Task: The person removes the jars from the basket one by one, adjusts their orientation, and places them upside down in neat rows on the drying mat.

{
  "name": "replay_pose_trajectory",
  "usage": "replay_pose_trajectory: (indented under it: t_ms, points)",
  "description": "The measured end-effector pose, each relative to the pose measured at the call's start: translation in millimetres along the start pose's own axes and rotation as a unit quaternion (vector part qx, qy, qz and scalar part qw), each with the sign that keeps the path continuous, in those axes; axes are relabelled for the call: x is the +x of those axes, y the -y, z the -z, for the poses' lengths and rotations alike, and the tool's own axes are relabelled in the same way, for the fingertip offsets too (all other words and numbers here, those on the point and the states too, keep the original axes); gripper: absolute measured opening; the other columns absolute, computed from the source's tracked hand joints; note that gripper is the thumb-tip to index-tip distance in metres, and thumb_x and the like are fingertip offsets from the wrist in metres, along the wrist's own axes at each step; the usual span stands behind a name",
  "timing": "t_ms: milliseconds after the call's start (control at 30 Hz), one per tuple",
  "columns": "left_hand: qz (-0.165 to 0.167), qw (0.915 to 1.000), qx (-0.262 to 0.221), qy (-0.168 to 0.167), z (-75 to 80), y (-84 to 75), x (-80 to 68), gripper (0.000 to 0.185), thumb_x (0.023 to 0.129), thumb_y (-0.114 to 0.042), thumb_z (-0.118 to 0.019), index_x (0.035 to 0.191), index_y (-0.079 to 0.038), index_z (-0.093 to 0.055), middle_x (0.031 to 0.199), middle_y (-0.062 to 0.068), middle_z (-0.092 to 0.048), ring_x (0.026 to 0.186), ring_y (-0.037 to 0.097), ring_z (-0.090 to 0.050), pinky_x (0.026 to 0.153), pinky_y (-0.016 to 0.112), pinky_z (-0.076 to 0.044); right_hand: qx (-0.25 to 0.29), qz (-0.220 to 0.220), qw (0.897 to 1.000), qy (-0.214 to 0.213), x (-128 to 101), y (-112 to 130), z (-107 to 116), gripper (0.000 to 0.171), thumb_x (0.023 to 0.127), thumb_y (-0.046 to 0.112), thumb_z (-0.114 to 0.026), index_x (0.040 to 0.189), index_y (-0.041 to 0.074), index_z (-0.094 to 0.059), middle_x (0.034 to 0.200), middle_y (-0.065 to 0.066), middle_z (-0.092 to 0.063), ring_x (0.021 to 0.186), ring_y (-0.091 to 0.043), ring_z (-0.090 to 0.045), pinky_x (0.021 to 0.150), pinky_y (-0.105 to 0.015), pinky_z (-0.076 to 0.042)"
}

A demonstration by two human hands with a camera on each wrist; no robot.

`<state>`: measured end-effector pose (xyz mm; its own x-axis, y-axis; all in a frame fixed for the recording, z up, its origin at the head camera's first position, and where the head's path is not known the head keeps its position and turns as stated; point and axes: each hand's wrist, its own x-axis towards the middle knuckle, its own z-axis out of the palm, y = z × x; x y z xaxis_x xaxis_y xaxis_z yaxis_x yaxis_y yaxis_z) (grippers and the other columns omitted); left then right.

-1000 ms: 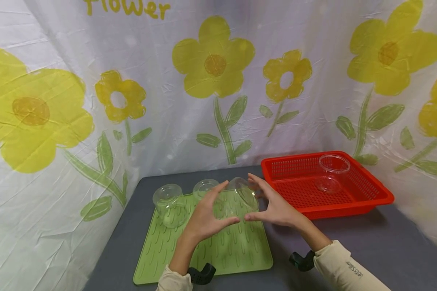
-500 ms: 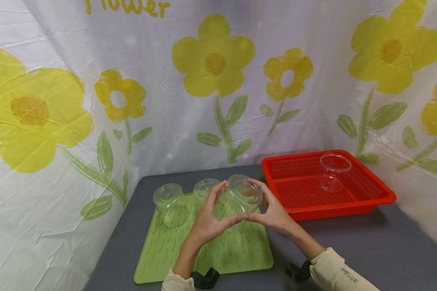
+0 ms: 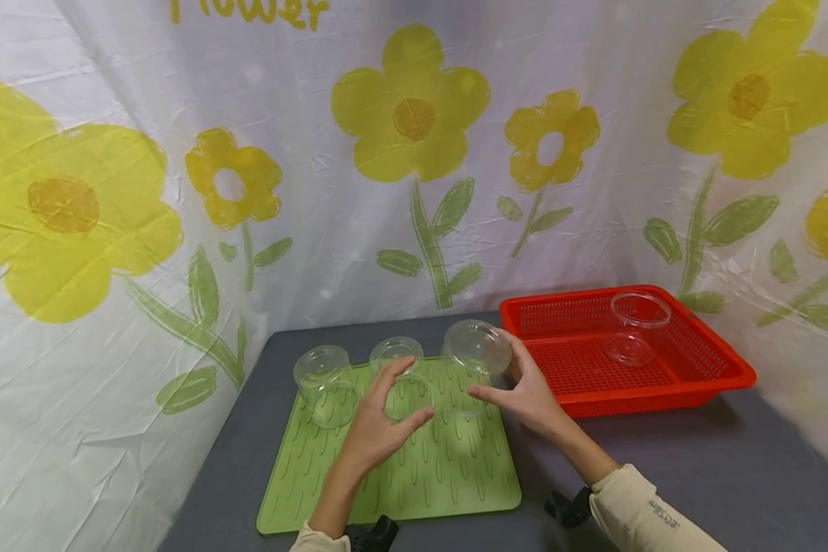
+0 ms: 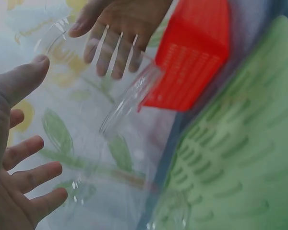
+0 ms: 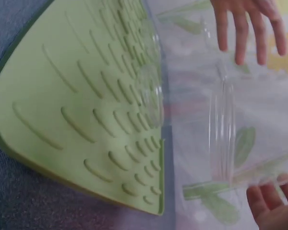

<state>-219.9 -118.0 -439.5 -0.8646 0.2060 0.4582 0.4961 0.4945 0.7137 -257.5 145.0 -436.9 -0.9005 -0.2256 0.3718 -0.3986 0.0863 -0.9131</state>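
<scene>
My right hand (image 3: 524, 387) grips a clear round plastic jar (image 3: 478, 346) by its right side, above the back right of the green ridged mat (image 3: 455, 475). The jar is upside down and tilted, its rim (image 5: 221, 134) plain in the right wrist view. Apart from the jar on its left, my left hand (image 3: 379, 429) has its thumb and fingers spread around nothing. In the left wrist view its fingers (image 4: 38, 177) are separate and relaxed. Two similar jars stand base-up at the mat's back: one at the left (image 3: 326, 387), one in the middle (image 3: 395, 353), partly behind my left fingers.
A red perforated basket (image 3: 552, 383) stands on the grey table (image 3: 662, 475) to the right of the mat. Inside it, one more clear jar (image 3: 638, 330) stands upright at the right. A flower-printed white curtain (image 3: 303, 215) hangs behind the table.
Both hands were around the jar; the left hand has let go and drawn back leftward. The right hand has turned the jar base-up and moved it slightly away and to the right.
</scene>
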Motion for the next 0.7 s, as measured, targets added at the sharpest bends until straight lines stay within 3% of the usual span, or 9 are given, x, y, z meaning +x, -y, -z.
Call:
replay_pose_trajectory:
  t_ms: [167,267,500,700]
  points:
    - [0.002,0.9996,0.029,-0.006,7.5,17.4,-12.7,0.054,0.089,-0.029,-0.081,0.138,-0.036,-0.059,0.144,-0.004,-0.058,0.137,0.025,-0.054,0.107,0.061,-0.046,-0.042,-0.021,0.998,-0.047,4,-6,0,0.098,0.08,0.014,-0.088,0.159,0.02,-0.029,0.143,-0.016,-0.051,0.121,-0.037,-0.062,0.098,-0.05,-0.052]
    - [0.014,0.9992,0.037,-0.012,13.1,27.9,-21.4,0.044,0.089,-0.027,-0.081,0.129,-0.036,-0.065,0.135,-0.005,-0.064,0.131,0.023,-0.059,0.106,0.058,-0.048,-0.072,-0.023,0.995,-0.065,5,-8,-2,0.099,0.079,0.019,-0.089,0.159,0.02,-0.03,0.144,-0.015,-0.052,0.117,-0.037,-0.064,0.094,-0.048,-0.054]
    - [0.061,0.9954,0.072,-0.019,28.1,45.9,-40.5,0.03,0.089,-0.029,-0.08,0.118,-0.033,-0.071,0.122,-0.01,-0.068,0.12,0.022,-0.064,0.102,0.055,-0.051,-0.088,-0.02,0.993,-0.075,10,-11,-12,0.103,0.077,0.017,-0.091,0.158,0.013,-0.029,0.144,-0.018,-0.053,0.125,-0.038,-0.061,0.107,-0.057,-0.048]
    - [0.083,0.9916,0.097,-0.018,36.9,59.4,-54.6,0.029,0.089,-0.025,-0.08,0.117,-0.029,-0.073,0.12,-0.007,-0.07,0.116,0.022,-0.066,0.099,0.052,-0.053,-0.116,-0.032,0.99,-0.076,12,-18,-23,0.106,0.077,0.024,-0.091,0.159,0.009,-0.026,0.147,-0.02,-0.049,0.132,-0.041,-0.055,0.11,-0.06,-0.045]
